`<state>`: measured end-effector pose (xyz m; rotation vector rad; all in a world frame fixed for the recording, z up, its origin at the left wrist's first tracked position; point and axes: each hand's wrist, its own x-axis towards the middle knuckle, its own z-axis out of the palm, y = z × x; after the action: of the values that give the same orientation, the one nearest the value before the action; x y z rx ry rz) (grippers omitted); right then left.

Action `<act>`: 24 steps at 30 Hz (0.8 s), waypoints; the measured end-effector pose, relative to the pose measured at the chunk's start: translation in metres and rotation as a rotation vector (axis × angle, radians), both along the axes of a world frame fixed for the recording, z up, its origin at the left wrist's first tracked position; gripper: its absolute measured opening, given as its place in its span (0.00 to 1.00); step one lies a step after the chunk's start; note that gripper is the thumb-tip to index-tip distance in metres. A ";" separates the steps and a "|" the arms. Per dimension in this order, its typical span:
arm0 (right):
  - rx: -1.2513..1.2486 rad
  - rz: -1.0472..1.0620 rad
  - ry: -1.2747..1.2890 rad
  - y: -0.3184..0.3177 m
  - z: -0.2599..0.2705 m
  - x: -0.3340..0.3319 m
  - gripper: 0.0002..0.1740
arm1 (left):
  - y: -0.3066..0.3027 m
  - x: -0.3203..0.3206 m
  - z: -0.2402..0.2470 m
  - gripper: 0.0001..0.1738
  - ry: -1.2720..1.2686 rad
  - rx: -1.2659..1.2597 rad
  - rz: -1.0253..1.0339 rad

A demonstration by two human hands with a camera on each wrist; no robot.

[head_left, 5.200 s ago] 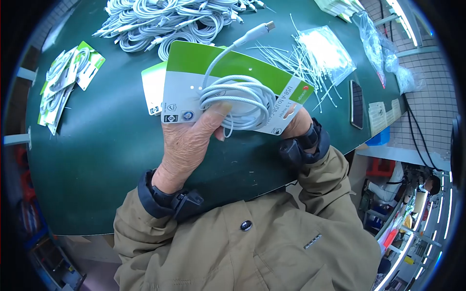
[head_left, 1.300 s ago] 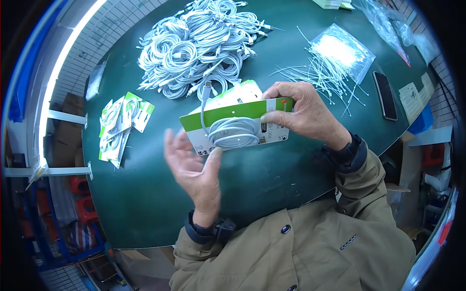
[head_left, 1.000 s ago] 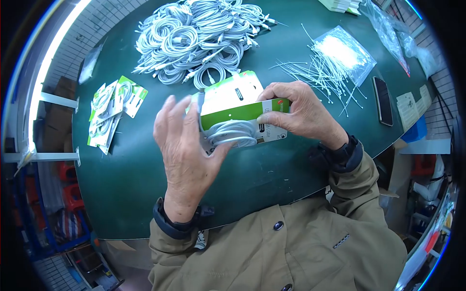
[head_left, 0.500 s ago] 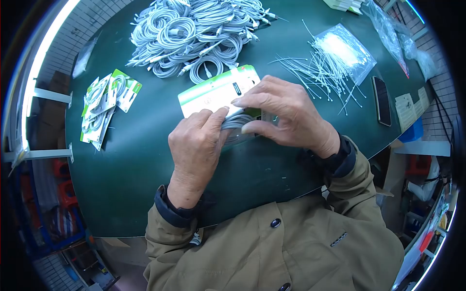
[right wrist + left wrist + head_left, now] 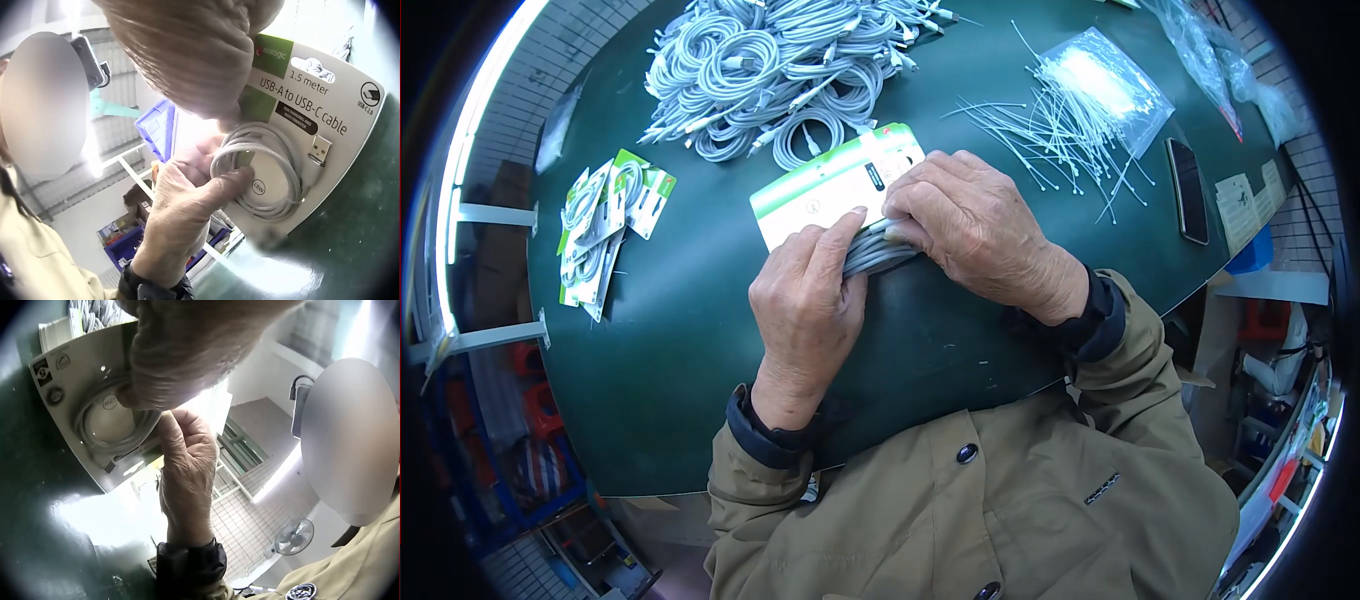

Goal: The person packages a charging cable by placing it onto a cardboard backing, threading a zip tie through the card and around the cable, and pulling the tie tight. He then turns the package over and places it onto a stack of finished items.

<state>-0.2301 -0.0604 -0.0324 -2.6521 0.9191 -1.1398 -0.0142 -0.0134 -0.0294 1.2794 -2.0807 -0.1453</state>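
My left hand (image 5: 805, 295) and right hand (image 5: 980, 230) meet over a coiled white USB cable (image 5: 875, 252), fingers and thumbs pinching its upper side. The coil lies against a printed green-and-white card (image 5: 350, 75), labelled USB-A to USB-C cable. In the right wrist view a USB-A plug (image 5: 320, 149) sticks out beside the coil. The left wrist view shows the card's other end and the ring of cable (image 5: 94, 434) against its face. From the head, the hands hide most of this card. Behind the hands, another green-topped card (image 5: 810, 200) lies on the table.
A large heap of coiled cables (image 5: 770, 75) covers the back of the green table (image 5: 660, 380). Carded cables (image 5: 600, 230) lie at left. Loose zip ties (image 5: 1060, 130), a clear bag (image 5: 1115, 85) and a phone (image 5: 1187, 190) are at right.
Earlier the left hand held the card and coil face up; then the right hand gripped the card's end. The left hand let go, came back to the coil, and the right hand joined it there.
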 end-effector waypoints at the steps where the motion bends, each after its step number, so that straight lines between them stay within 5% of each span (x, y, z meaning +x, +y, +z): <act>1: 0.006 -0.004 0.006 0.000 0.001 -0.001 0.13 | 0.000 0.000 0.000 0.32 0.005 0.005 0.003; 12: 0.117 0.029 -0.095 -0.001 0.005 -0.006 0.12 | -0.002 0.008 0.007 0.24 0.087 0.062 -0.091; 18: 0.108 0.052 -0.114 0.000 0.003 -0.005 0.12 | -0.003 0.005 0.019 0.20 -0.074 -0.059 -0.089; 24: 0.090 0.086 -0.133 -0.002 0.002 -0.008 0.13 | -0.007 0.003 -0.002 0.16 0.025 -0.183 -0.105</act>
<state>-0.2381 -0.0620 -0.0301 -2.4855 0.8045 -1.2081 -0.0110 -0.0205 -0.0312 1.0551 -2.0872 -0.0162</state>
